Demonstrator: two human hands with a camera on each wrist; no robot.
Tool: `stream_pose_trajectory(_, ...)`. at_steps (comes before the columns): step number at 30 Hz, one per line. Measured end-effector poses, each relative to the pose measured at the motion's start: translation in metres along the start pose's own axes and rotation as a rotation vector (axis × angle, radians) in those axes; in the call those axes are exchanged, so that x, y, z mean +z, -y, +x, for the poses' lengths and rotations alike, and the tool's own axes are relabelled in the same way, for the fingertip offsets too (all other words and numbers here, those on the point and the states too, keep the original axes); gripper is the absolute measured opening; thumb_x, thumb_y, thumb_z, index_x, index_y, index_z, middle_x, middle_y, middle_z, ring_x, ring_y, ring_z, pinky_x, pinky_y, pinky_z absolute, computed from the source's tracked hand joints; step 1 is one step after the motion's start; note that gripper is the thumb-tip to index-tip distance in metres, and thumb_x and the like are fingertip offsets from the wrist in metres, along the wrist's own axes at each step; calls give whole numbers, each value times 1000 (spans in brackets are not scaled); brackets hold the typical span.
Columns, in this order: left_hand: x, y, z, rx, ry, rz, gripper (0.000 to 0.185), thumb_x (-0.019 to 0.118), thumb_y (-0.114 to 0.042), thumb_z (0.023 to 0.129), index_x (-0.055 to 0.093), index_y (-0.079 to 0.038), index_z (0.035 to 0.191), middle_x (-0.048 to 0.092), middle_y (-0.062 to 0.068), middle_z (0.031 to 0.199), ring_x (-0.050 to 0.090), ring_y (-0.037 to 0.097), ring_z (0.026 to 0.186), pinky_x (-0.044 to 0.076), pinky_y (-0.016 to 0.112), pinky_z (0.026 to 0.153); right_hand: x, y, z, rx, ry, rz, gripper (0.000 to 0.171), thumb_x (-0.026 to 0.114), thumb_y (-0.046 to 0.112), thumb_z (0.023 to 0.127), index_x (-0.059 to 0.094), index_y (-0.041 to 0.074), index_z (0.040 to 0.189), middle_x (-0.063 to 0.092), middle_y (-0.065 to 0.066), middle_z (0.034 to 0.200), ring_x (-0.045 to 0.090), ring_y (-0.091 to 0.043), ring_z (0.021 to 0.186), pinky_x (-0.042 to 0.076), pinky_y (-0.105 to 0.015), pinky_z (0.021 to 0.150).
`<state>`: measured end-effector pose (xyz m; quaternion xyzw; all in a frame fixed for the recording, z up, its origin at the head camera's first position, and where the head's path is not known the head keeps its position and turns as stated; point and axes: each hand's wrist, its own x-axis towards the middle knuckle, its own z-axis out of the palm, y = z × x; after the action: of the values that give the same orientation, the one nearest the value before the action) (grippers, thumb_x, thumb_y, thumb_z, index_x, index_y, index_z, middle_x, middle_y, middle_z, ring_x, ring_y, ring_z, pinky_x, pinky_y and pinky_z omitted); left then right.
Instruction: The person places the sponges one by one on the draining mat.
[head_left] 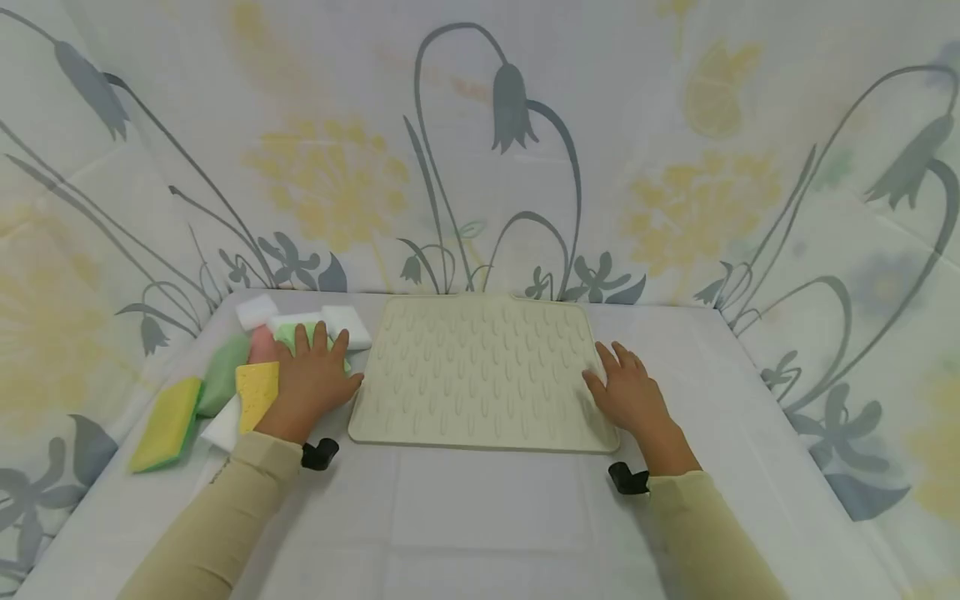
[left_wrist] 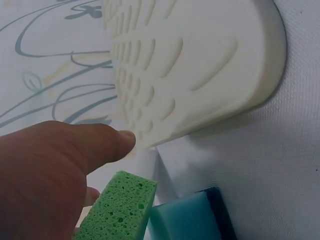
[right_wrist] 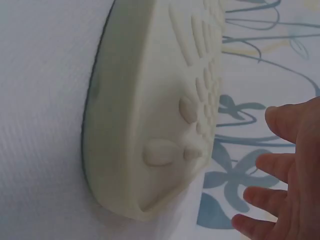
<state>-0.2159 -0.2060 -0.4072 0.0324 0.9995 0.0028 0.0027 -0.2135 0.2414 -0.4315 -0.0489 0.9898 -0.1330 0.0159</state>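
I judge my left hand (head_left: 311,379) is reaching: spread flat, gripping nothing, over the green sponge (head_left: 296,335) left of the drying mat (head_left: 480,367). My right hand (head_left: 630,392) lies flat, fingers apart, seemingly touching the mat's right edge. Next I'd need fingers curled round that sponge.

Sponges (head_left: 225,375) crowd left, mat (head_left: 480,371) centre, open cloth (head_left: 480,517) nearside

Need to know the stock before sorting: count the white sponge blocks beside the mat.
4 white foam blocks: three at the back of the pile, one at the front under the yellow sponge. The left hand may hide more.
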Motion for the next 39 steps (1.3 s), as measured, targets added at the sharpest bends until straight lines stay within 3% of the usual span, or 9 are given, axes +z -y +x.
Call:
stream_pose_trajectory(8, 4, 1, -1, 4, -6, 39, 53, 55, -31, 93, 50, -3, 137, 30, 33, 148, 16, 58, 138, 18, 78, 104, 10, -1, -1, 35, 55, 32, 59, 43, 33, 101, 32, 4, 150, 34, -28, 149, 40, -53, 130, 39, -64, 99)
stream_pose_trajectory(13, 5, 2, -4, 21, -26, 53, 40, 53, -25, 95, 59, -5, 129, 36, 31, 142, 19, 58, 137, 21, 78, 101, 16, -2, -1, 43, 46, 23, 55, 45, 29, 100, 40, -3, 144, 44, -32, 140, 44, -52, 125, 40, -61, 100)
stream_pose_trajectory(19, 4, 1, -7, 21, -34, 51, 37, 52, -24, 95, 60, -4, 125, 41, 31, 137, 22, 58, 135, 23, 79, 99, 16, -4, -2, 63, 57, 15, 48, 45, 20, 98, 47, -9, 137, 53, -33, 127, 53, -48, 116, 45, -56, 96)
stream_pose_trajectory(23, 2, -1, -7, 36, -60, 40, 35, 54, -23, 95, 59, -3, 122, 45, 30, 132, 25, 58, 133, 26, 79, 97, 15, -6, -4, 83, 73, 61, 46, 47, 15, 96, 50, -11, 133, 57, -32, 118, 59, -38, 100, 49, -50, 85)
stream_pose_trajectory(27, 1, -3, -7, 69, -112, 47, 31, 57, -22, 93, 61, -3, 117, 49, 29, 123, 31, 57, 127, 32, 76, 93, 16, -11, -6, 111, 59, 125, 46, 49, 11, 93, 50, -12, 133, 61, -27, 107, 54, -27, 84, 48, -39, 71)
stream_pose_trajectory(32, -1, -5, -8, 84, -135, 37, 30, 59, -23, 93, 61, -4, 116, 49, 28, 121, 33, 55, 125, 34, 74, 93, 20, -18, -8, 123, 0, 178, 42, 51, 9, 90, 57, -10, 127, 64, -16, 95, 56, -24, 81, 47, -37, 69)
stream_pose_trajectory(39, -5, -9, -10, 98, -129, -7, 32, 56, -25, 95, 60, -6, 120, 46, 26, 130, 31, 54, 129, 34, 73, 94, 21, -22, -5, 146, 3, 243, 41, 53, 12, 90, 60, -6, 125, 67, -17, 103, 58, -25, 84, 48, -36, 70)
